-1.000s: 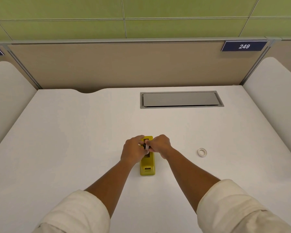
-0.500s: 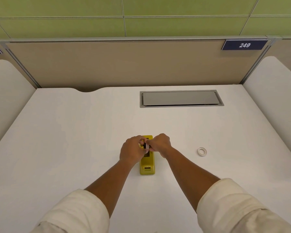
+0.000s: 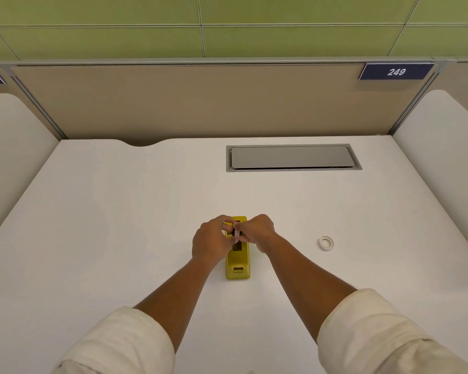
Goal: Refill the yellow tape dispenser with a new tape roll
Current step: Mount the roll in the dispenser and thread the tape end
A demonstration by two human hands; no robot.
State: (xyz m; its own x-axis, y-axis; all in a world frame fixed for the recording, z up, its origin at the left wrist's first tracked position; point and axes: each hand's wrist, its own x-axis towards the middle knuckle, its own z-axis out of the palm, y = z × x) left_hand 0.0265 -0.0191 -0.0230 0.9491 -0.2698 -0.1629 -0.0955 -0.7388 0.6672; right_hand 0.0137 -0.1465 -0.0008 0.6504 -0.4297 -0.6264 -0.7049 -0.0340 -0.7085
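The yellow tape dispenser (image 3: 237,261) stands lengthwise on the white desk (image 3: 119,225), its cutter end toward me. Above its open slot, my left hand (image 3: 212,240) and my right hand (image 3: 257,230) meet, both pinching a thin white ring (image 3: 237,232) held on edge over the slot. Whether this ring is a tape roll or an empty core is unclear. Another small white tape ring (image 3: 325,243) lies flat on the desk to the right, apart from both hands.
A grey cable hatch (image 3: 292,157) is set into the desk at the back right. Beige partition panels close off the back and both sides. A blue plate marked 249 (image 3: 396,71) hangs at the upper right.
Both hands stay over the dispenser with the ring between them; the fingers shift only slightly. The view has tilted a little.
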